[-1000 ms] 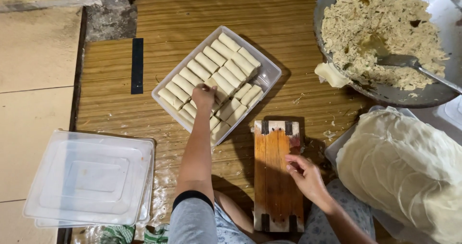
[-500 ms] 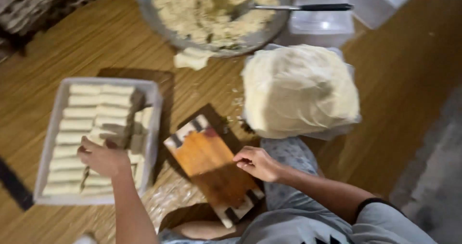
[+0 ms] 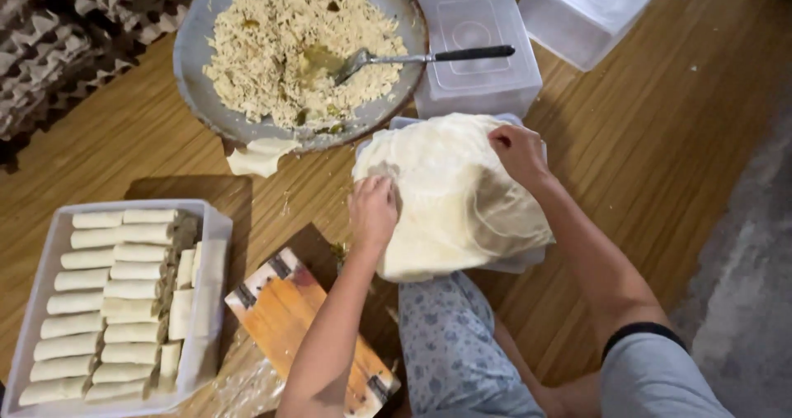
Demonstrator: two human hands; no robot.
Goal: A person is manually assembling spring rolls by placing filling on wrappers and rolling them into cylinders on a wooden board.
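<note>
Fingers: I see both hands pinching the pale, thin, round wrapper stack.
Left hand: moved off the white rectangular tray of rolls.
Right hand: left the orange wooden board.
Status: I judge a fresh sheet is being peeled.

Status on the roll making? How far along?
Done: the white tray holds many finished rolls. In hand: the left hand and right hand are both on the stack of thin wrappers; the wooden board is bare. Left: plenty of filling in the big metal pan, with the spoon resting in it, and a thick wrapper stack.
</note>
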